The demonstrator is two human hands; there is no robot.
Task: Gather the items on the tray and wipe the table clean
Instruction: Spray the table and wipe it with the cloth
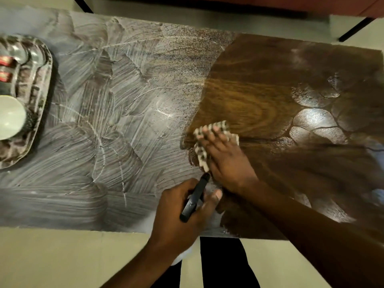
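Far left: metal tray (pixel 42 65) at the table's left edge, partly out of frame, with a white bowl (pixel 10 117) and two red-labelled items (pixel 4 68) on it; label text too blurred to read. Left and centre of the table (pixel 255 86) is covered in a streaky white film (pixel 93 104); the right part shows bare brown wood grain with a few smeared patches. Left hand (pixel 178 217) near the front edge: fingers curled round a black sprayer (pixel 195 198), thumb extended alongside, nozzle pointing toward the cloth. Right hand (pixel 225 156) just beyond it: fingers (pixel 216 135) straight, slightly spread, pressing flat on a checkered cloth (pixel 200 155). Cloth sits under the palm and fingers, sticking out past the fingertips and on the left side, right at the film/clean-wood boundary.
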